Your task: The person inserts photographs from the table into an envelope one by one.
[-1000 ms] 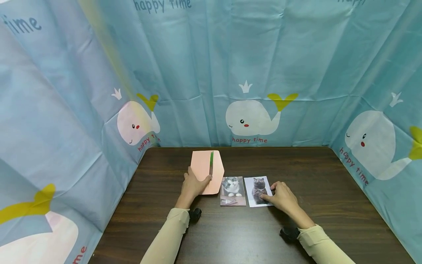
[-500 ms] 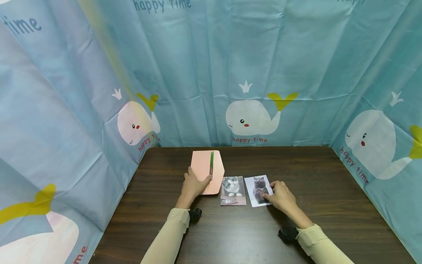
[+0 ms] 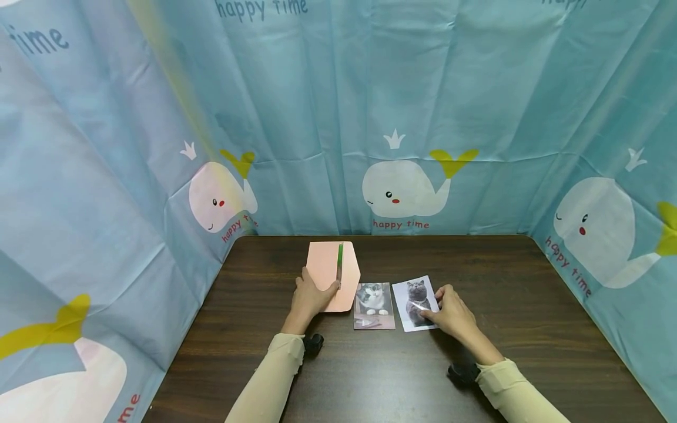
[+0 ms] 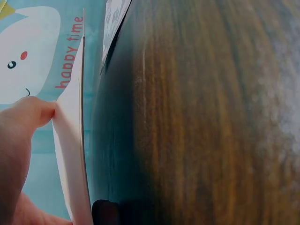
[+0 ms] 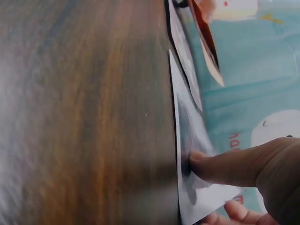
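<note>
My left hand [image 3: 311, 298] grips a pink envelope [image 3: 324, 261] by its near left part. Its thumb [image 4: 40, 112] lies on the upper face, and a fingertip shows below the envelope's edge in the left wrist view. A narrow green and brown strip [image 3: 339, 258] runs along the envelope near its pointed flap. My right hand [image 3: 453, 312] pinches a white-bordered photo of a grey cat [image 3: 416, 296], thumb [image 5: 225, 166] on the picture and fingers at the right edge. Between the hands, a photo of a grey and white cat [image 3: 374, 305] lies flat beside the envelope.
Everything is on a dark wooden table [image 3: 365, 376]. Behind it and along both sides hangs a blue curtain [image 3: 296, 135] printed with white whales. Black wrist cameras [image 3: 313, 344] sit at the sleeve cuffs.
The grey cat photo has turned slightly counterclockwise, its top right corner shifting away from me, with the right hand moving along. The left hand and envelope hold still.
</note>
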### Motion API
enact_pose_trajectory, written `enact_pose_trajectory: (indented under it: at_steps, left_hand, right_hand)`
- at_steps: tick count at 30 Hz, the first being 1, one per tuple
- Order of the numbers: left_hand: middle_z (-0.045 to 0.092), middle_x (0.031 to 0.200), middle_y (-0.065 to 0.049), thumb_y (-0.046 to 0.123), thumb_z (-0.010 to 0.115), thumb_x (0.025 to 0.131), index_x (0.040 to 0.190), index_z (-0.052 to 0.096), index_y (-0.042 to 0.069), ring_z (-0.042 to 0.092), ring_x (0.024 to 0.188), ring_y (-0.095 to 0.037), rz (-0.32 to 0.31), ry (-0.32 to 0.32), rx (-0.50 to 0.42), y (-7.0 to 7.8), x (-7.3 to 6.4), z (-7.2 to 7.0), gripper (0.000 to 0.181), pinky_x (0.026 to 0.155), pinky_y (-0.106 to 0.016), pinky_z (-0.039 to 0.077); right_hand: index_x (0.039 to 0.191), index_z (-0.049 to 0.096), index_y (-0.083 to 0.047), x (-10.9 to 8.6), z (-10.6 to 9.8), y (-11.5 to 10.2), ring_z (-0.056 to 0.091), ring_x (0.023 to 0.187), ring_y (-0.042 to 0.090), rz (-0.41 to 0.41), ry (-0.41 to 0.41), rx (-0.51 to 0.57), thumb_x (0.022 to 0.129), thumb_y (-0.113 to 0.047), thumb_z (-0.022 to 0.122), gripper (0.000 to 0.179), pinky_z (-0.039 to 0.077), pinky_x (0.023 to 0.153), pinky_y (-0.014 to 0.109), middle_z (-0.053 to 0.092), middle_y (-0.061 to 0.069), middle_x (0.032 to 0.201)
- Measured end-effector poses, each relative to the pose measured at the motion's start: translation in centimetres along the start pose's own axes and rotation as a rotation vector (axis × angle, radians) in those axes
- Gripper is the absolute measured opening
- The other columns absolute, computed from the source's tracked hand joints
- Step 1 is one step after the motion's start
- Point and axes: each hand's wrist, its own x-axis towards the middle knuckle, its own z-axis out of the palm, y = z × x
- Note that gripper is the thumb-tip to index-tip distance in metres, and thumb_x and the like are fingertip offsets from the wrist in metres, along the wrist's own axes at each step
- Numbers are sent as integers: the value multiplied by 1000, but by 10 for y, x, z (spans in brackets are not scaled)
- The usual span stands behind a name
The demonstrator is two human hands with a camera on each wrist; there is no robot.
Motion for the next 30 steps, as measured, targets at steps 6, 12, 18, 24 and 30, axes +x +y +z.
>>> enact_pose_trajectory:
  at_steps: [6,12,18,24,30]
  left_hand:
    - [38,154,-42,63,77,88,167,16,-8,57,127,-60,4,-11,-10,-1,0,1,122,104,-65,50]
    - [38,154,-42,63,76,89,168,16,-7,58,126,-59,-4,-11,1,-3,0,2,122,103,-65,51]
    - [39,153,-41,63,77,89,168,16,-7,59,126,-59,-4,-9,1,-3,1,2,122,103,-65,51]
    - [38,154,-41,64,76,89,168,16,-7,58,126,-60,-4,-14,1,-3,2,2,122,103,-65,51]
    - [39,153,-40,65,75,89,168,17,-6,57,128,-59,-9,-20,-11,-3,3,2,121,105,-65,50]
  right_hand:
    - [115,58,-4,5,-13,5,60,74,19,-48,-16,23,91,-20,86,40,46,67,43,68,-1,85]
    - [117,66,6,15,-32,6,65,73,18,-130,-11,101,100,-13,75,27,50,72,43,78,6,84]
    - [113,67,5,25,-34,-1,61,72,13,-151,54,260,101,-13,74,22,44,69,31,80,11,85]
    - [112,68,3,34,-19,-18,58,72,10,-146,107,403,100,-12,76,21,43,67,27,80,15,89]
    - [111,69,3,44,-1,-37,59,70,6,-158,133,480,98,-10,77,20,43,67,24,80,16,86]
